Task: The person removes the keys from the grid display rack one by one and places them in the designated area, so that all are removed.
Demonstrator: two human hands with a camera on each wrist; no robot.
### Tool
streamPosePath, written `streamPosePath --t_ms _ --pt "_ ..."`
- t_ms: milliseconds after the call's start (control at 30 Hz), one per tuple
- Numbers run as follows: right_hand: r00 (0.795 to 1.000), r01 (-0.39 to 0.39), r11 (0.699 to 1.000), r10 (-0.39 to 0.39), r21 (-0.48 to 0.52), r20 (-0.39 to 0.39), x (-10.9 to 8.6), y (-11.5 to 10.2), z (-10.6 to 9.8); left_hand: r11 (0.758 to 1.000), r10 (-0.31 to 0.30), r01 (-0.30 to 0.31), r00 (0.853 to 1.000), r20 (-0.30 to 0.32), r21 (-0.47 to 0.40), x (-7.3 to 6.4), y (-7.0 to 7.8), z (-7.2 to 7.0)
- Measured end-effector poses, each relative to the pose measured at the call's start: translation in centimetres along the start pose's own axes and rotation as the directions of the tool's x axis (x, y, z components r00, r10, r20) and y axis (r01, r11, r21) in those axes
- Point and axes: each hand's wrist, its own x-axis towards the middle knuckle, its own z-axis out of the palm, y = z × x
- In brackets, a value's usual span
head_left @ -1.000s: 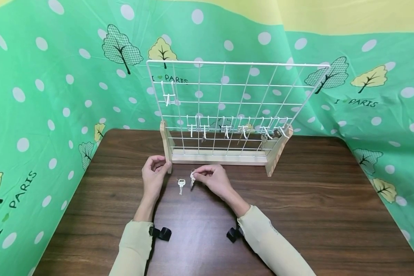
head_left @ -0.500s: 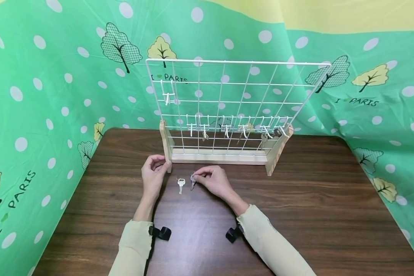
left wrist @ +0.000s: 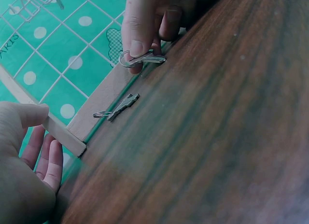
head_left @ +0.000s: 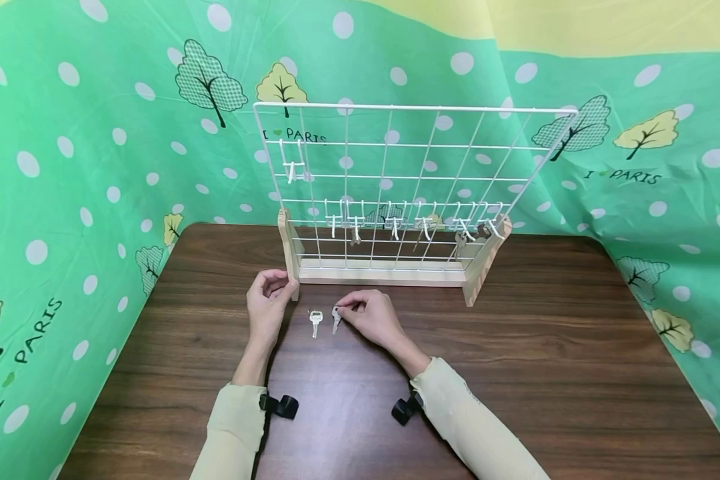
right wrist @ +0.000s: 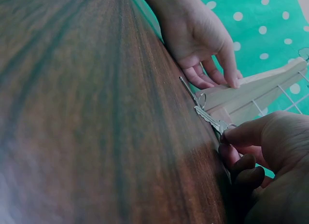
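A silver key (head_left: 336, 323) on a ring (left wrist: 123, 60) is pinched between the thumb and fingers of my right hand (head_left: 377, 317). Its blade points down toward the tabletop, close over the wood. A second silver key (head_left: 316, 323) lies on the table just left of it, with its own small ring (left wrist: 100, 115). My left hand (head_left: 267, 307) holds the left wooden leg (head_left: 291, 257) of a white wire grid rack (head_left: 390, 178), thumb on one side and fingers on the other.
Several white hooks (head_left: 394, 229) line the lower grid, some with keys (head_left: 461, 240) hanging on them. Another hook (head_left: 291, 171) sits at the upper left. The right wooden leg (head_left: 486, 263) stands at the other end. Behind the dark wood table (head_left: 546, 373) hangs a green dotted cloth (head_left: 114, 133).
My right hand has come slightly toward me with the key, which has turned a little in the fingers. My left hand stays on the rack's leg.
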Motion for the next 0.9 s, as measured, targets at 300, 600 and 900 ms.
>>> streamPosePath --t_ms 300,600,900 --pt "1.000 -0.003 1.000 0.003 -0.008 -0.011 -0.04 -0.02 0.11 1.000 0.003 -0.003 1.000 0.002 -0.005 -0.07 0.08 0.03" --pt "0.999 0.028 0.997 -0.030 -0.065 -0.033 -0.15 -0.14 0.31 1.000 0.006 -0.006 1.000 0.001 -0.012 -0.08 0.08 0.01" --pt "0.998 0.046 0.993 -0.050 -0.112 -0.032 -0.14 0.03 0.38 1.000 0.005 -0.005 1.000 0.002 -0.011 -0.03 0.06 0.03"
